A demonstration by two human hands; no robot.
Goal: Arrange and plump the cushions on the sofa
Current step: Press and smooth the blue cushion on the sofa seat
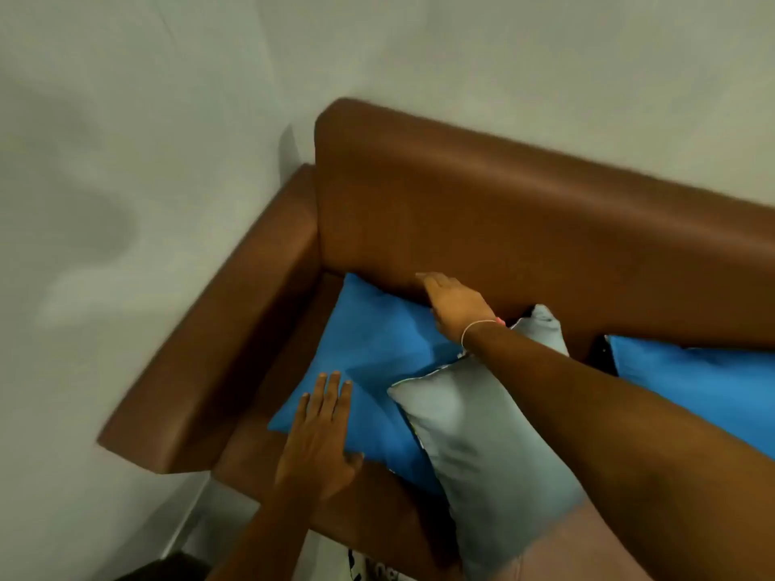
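Note:
A blue cushion [369, 354] lies flat on the seat in the left corner of the brown leather sofa [482, 211]. My left hand [318, 438] rests flat on its near edge, fingers apart. My right hand [455, 306] lies open on its far edge, against the backrest. A pale grey cushion [482, 446] overlaps the blue one on the right, under my right forearm. A second blue cushion [692, 379] lies further right, partly hidden by that arm.
The sofa's left armrest [218, 341] stands against a white wall [126, 161]. The backrest also meets the wall. A dark strip of floor [167, 568] shows at the lower left. A patterned item [377, 570] peeks out at the bottom edge.

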